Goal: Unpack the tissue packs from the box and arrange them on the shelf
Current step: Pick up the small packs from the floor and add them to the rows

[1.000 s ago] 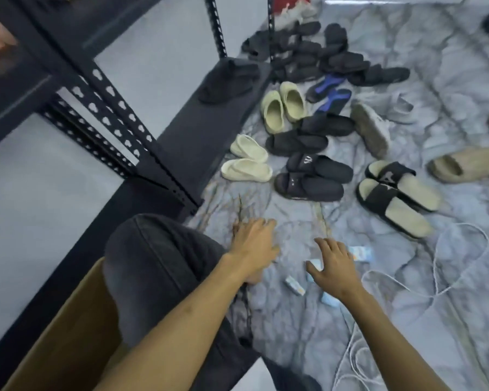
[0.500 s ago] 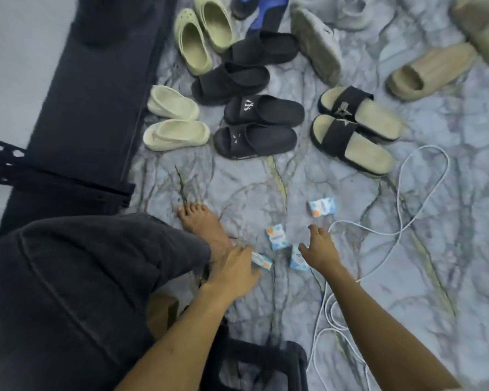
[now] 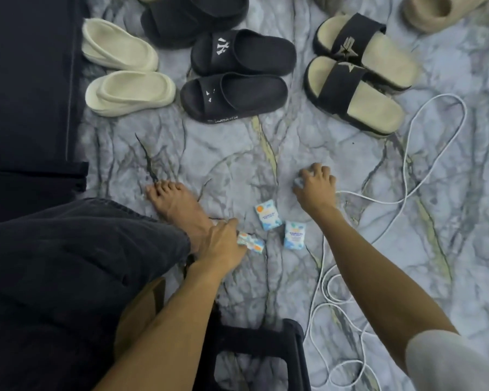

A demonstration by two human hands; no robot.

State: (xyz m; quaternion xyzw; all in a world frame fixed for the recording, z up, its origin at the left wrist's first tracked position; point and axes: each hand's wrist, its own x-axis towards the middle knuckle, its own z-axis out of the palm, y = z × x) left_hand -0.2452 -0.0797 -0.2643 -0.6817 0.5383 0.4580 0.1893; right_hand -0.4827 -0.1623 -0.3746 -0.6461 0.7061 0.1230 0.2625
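Moved: right hand (image 3: 316, 186) has reached forward, now clawed over the far tissue pack (image 3: 298, 182).
Left hand (image 3: 223, 244): pinching another pack (image 3: 250, 244).
Risk: white cable (image 3: 407, 176) beside it may snag fingers.

A: Floor (image 3: 237, 153) first: marble-look, grey veins, smooth with a faint sheen.

B: On it, just beyond the bare foot (image 3: 175, 204), the tissue packs (image 3: 267, 217) wear glossy printed plastic wrap.

B: And the slides?

A: Black slides (image 3: 235, 97) at the floor's far side look like matt foam; the cream pair (image 3: 130, 91) beside them, the same. White cable (image 3: 407, 153) is smooth plastic. Dark trousers (image 3: 68, 263) are matt woven cloth.
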